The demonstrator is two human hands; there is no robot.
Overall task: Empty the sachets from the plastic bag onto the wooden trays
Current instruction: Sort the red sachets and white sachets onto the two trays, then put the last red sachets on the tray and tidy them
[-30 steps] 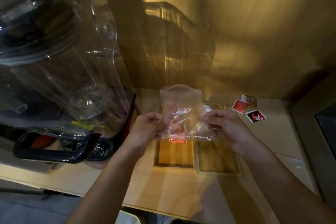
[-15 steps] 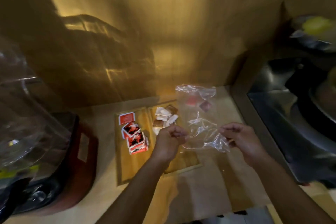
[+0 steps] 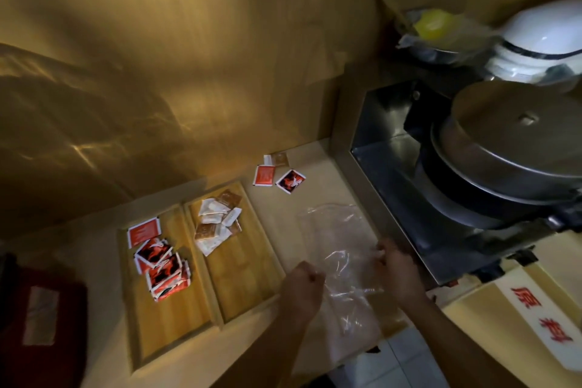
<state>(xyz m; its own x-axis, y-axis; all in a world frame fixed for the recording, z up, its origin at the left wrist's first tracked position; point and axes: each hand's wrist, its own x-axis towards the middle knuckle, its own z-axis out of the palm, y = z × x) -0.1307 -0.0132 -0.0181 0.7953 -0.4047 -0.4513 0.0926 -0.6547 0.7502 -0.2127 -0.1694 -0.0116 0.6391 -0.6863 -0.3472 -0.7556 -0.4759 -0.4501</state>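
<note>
Red-black sachets (image 3: 162, 268) (tan wooden trays (image 3: 245, 280))

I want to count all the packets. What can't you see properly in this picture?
Head view only:
- Red sachets overlap in a pile; the lower ones are covered.
- Pale sachets: print too small to read.
- Plastic bag: clear and crumpled, contents uncertain.
- Left hand fingers curl under, out of sight.
- Red box: cut off by the picture's edge.

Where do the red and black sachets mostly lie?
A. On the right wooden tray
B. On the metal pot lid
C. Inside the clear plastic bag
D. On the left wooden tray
D: the red and black sachets sit piled on the left wooden tray; the right wooden tray holds white and brown sachets.
</note>
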